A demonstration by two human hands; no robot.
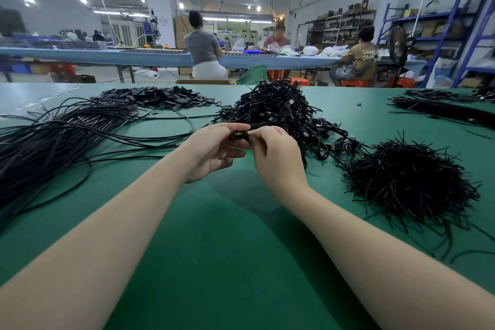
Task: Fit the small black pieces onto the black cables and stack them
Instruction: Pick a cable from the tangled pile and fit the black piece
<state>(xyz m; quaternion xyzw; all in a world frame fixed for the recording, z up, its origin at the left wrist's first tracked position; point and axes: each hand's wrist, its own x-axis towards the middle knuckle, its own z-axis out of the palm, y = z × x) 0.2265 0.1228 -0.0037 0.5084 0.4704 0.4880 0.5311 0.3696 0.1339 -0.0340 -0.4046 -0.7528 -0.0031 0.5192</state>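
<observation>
From the head camera, the left hand and the right hand meet above the green counter, each grip narrow and pinched on the same dark bundle, a coiled black cable held between the fingertips. Whether a small piece is already on it cannot be told; the fingers hide the join.

Beyond the grip and to its left lies the heap of small black pieces. Nearer on that side spreads the sheaf of loose black cables. Just behind the grip rises the tangled stack of coiled cables, and to its right sits a bristly mound of short black ties.

The fitting or binding step seems in hand. Next, the bundle probably needs securing, then placing on the stack behind.
</observation>
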